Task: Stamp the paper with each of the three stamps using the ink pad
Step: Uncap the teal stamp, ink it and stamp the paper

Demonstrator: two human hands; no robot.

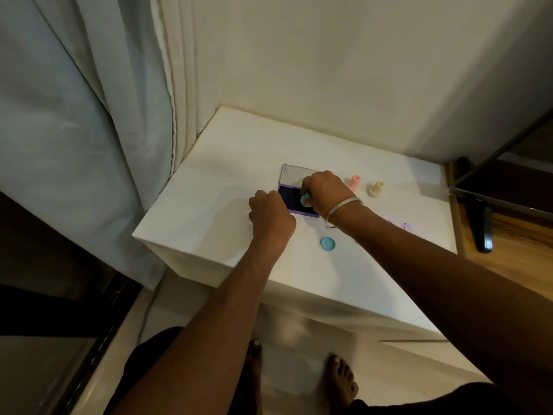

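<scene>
Near the frame's centre, the right hand point(324, 190) grips one teal stamp point(305, 200) and presses it onto the dark pad of the single open ink pad point(294, 202). The left hand point(269, 212) is curled at the pad's left edge; whether it grips anything cannot be told. Two more stamps stand right of it on the white surface point(209, 181): one pink stamp point(354, 183), one cream stamp point(375, 189). One teal cap point(328, 244) lies below centre, and one purple stamp mark point(405, 226) shows at right

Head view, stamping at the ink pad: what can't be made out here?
- Face of the blue stamp: pressed toward the ink pad, covered by the right hand.
- Left hand contents and its contact with the pad: fist closed, fingers turned away.
- Purple mark: too small to read.
- Paper edges: white on the white table, partly under the right forearm.
- Pink stamp and cream stamp designs: faces down.
</scene>
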